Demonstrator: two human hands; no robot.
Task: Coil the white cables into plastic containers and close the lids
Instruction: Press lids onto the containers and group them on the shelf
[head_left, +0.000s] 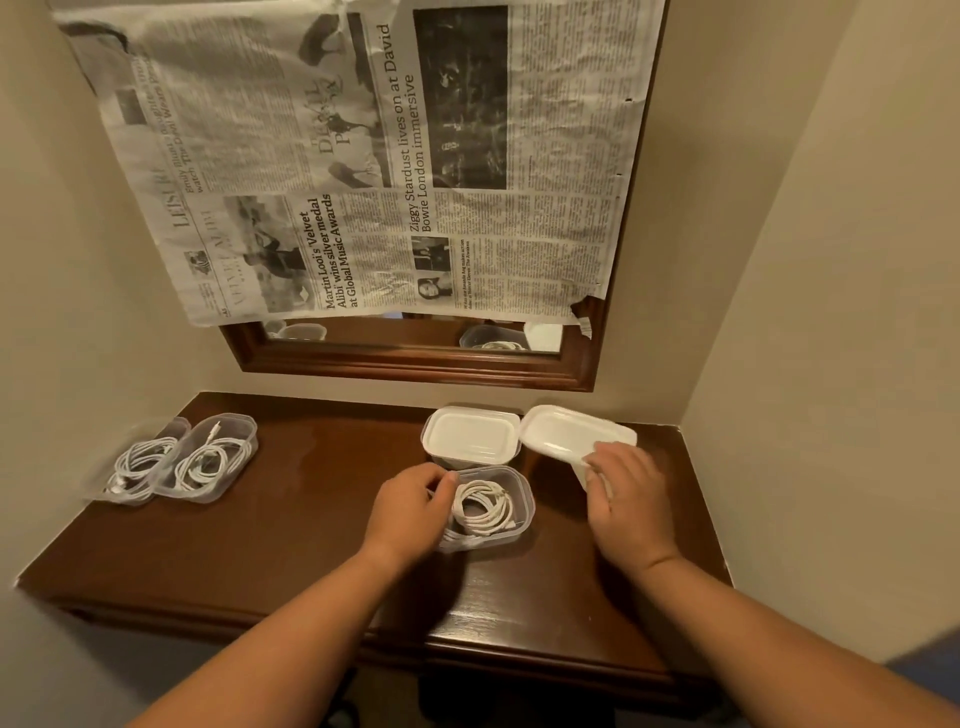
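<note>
A clear plastic container (522, 506) stands near the middle of the brown table with a coiled white cable (485, 512) inside and no lid on it. My left hand (410, 506) grips its left rim with curled fingers. Behind it stands a closed container with a white lid (470, 435). To the right, my right hand (626, 493) holds a loose white lid (563, 428) by its near edge, tilted above the table. At the table's left end, two open containers, one (137, 460) beside the other (213, 457), each hold a coiled white cable.
The dark wooden table (311, 499) fills an alcove with walls at left, back and right. A wood-framed mirror (415, 358) covered by newspaper (363, 156) hangs on the back wall above it.
</note>
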